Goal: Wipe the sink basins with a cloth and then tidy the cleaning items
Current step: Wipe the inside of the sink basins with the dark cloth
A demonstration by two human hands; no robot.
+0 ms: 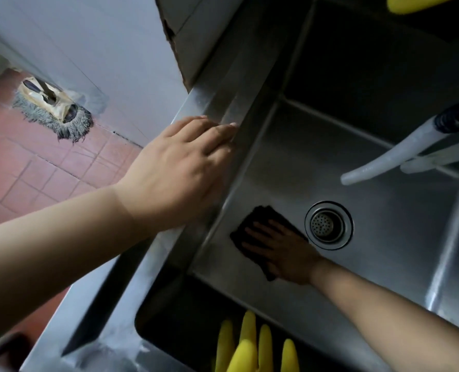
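Head view, right hand: the right hand (282, 251) is laid flat with fingers spread on the dark cloth (252, 232), which is pressed against the floor of the middle basin (384, 210), just left of the drain strainer (327, 225).
Head view, left hand: the left hand (185, 167) is rested with fingers straight and together on the left rim of the sink (223, 84); nothing is gripped.
Risk, cloth: since the cloth is only pressed and not pinched, it could be left bunched or slid out from under the palm on a fast stroke across wet steel.
Risk, drain: a cloth edge could be caught on the strainer if a stroke is carried right.
Risk, hose: the pale hose (378, 159) hanging over the far right of the basin could be knocked when the far corner is wiped.
Risk, support: the bracing hand could be slipped off the smooth rim if weight is leaned on it.
Surface: brushed stainless steel, dimly lit; wetness cannot be told.
Near basin: yellow rubber gloves (250, 347) are seen at its edge.
Room: red floor tiles (35, 170) and a grey mop head (54, 108) against a pale wall lie to the left.
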